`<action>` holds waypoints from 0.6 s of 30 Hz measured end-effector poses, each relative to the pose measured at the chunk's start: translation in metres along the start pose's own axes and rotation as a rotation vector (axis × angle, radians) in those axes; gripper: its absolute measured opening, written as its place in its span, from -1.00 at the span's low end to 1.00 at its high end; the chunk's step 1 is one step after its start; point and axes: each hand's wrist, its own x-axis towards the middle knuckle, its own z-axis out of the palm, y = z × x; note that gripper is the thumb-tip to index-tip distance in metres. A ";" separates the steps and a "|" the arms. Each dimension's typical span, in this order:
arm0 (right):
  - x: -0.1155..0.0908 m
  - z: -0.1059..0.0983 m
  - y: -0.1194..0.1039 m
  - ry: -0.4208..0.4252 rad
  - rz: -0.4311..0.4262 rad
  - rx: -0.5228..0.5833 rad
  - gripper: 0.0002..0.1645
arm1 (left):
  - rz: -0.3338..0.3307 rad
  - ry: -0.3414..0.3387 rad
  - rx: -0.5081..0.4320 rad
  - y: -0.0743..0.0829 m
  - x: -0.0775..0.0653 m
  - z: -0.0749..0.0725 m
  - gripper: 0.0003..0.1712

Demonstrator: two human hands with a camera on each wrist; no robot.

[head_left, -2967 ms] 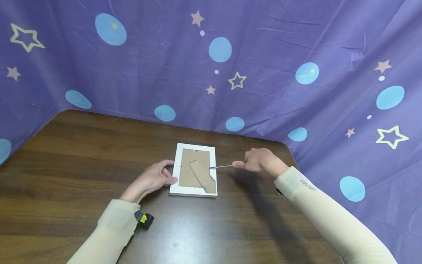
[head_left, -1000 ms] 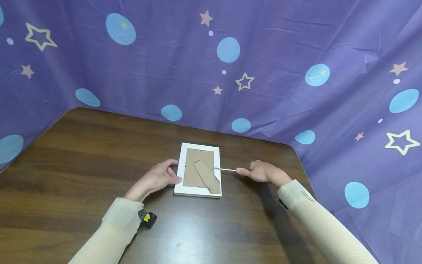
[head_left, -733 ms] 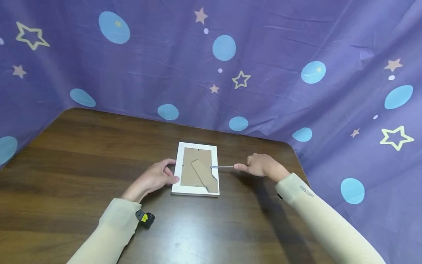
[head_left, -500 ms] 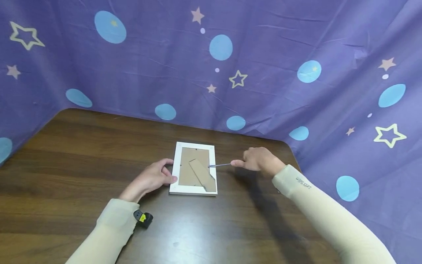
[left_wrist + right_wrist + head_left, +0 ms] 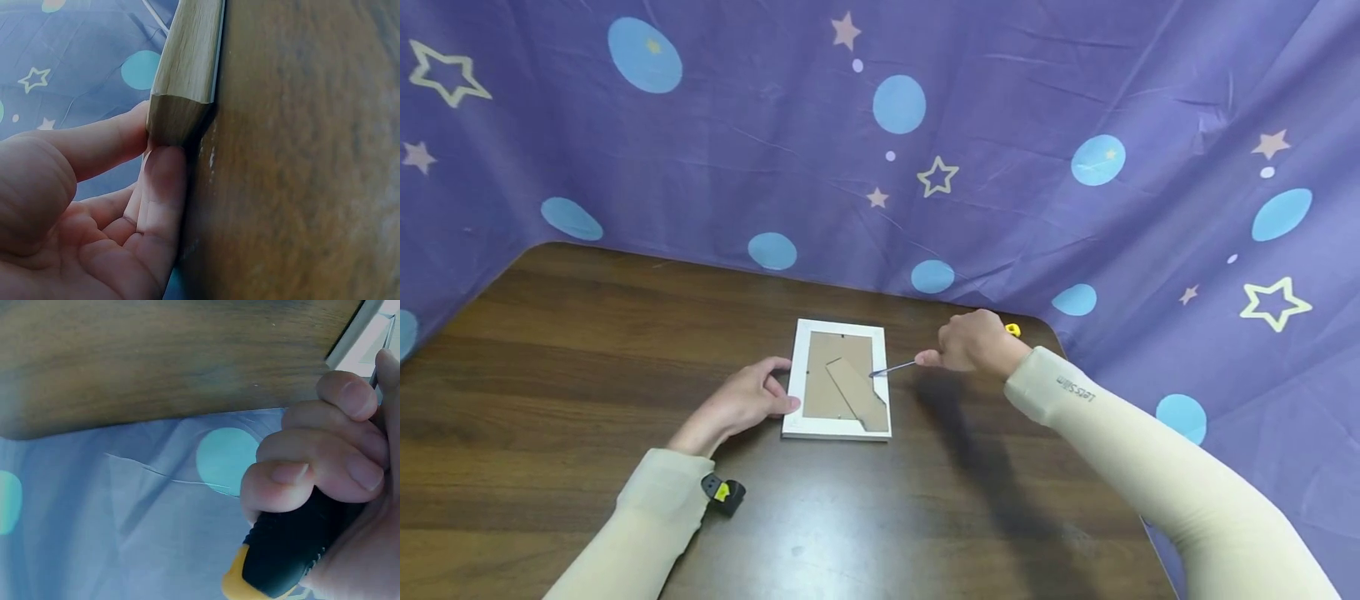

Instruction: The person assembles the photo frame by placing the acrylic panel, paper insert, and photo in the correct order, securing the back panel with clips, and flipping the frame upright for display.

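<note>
A white picture frame (image 5: 790,400) lies back side up on the table, its brown backing board (image 5: 823,400) and slanted easel leg (image 5: 857,393) showing. My left hand (image 5: 747,400) grips its left edge, thumb on top; in the left wrist view, the fingers press the side of the frame (image 5: 187,59). With curled fingers my right hand (image 5: 973,342) holds a screwdriver (image 5: 284,553) by its black and yellow handle. The thin metal shaft (image 5: 895,367) slopes down leftward, its tip at the small metal tab on the backing's right edge.
The brown wooden table (image 5: 625,358) has rounded far corners. A purple curtain (image 5: 820,150) with stars and blue dots hangs behind it and along both sides. A dark wrist strap mount (image 5: 724,493) is on the left sleeve.
My right hand has risen and tilted, so the screwdriver shaft slopes more steeply and its yellow handle end now shows. The left hand keeps its grip on the frame.
</note>
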 end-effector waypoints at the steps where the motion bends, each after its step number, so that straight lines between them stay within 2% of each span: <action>1: -0.001 -0.003 -0.001 -0.005 0.001 -0.011 -0.14 | 0.002 -0.003 0.002 0.000 0.000 0.000 -0.10; 11: 0.003 -0.019 -0.011 -0.132 0.058 -0.069 -0.12 | -0.007 -0.009 0.012 0.003 -0.001 -0.002 -0.10; 14: 0.002 -0.016 -0.011 -0.145 0.079 -0.025 -0.12 | -0.012 -0.005 0.006 0.002 -0.001 -0.002 -0.10; 18: -0.003 -0.002 -0.009 -0.143 0.098 0.071 -0.12 | -0.020 -0.002 -0.003 0.000 0.000 -0.001 -0.10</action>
